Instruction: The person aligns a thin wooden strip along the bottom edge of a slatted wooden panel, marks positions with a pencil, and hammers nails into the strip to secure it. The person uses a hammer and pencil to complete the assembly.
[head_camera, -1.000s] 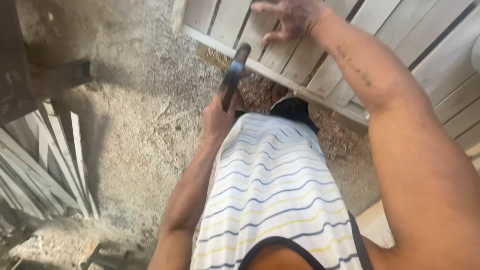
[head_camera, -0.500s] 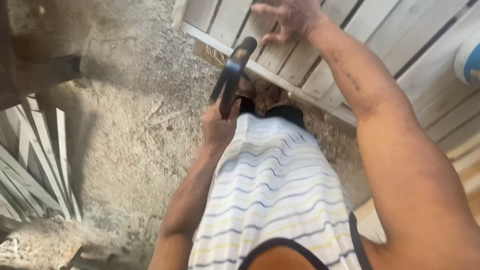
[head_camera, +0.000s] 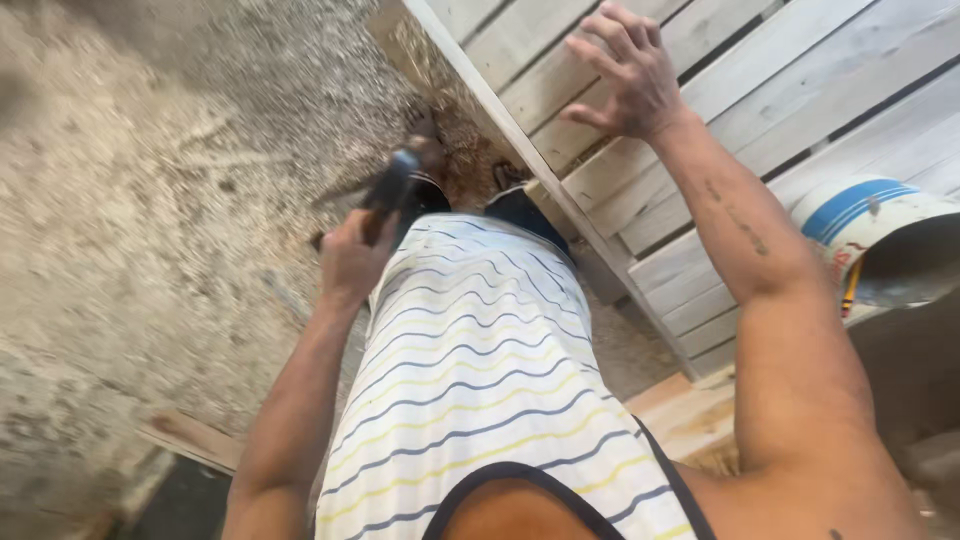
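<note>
My left hand (head_camera: 352, 260) grips the dark handle of a hammer (head_camera: 392, 188), whose blurred head points forward over the sawdust-strewn ground. My right hand (head_camera: 625, 75) rests with fingers spread on a pale slatted wooden pallet (head_camera: 760, 90) that lies at a slant in front of me. My striped sleeveless shirt fills the lower middle of the view and hides my legs. Just past its hem, dark shoes show by the pallet's edge.
A white bucket with blue stripes (head_camera: 870, 230) stands at the right, beside the pallet. A loose board (head_camera: 195, 440) lies on the ground at the lower left. Wood shavings (head_camera: 455, 135) are heaped along the pallet's near rail.
The view has swung left to right, so the stack of thin slats at the left has gone out of sight. The hammer has dropped lower and leftward. The bucket has come into view.
</note>
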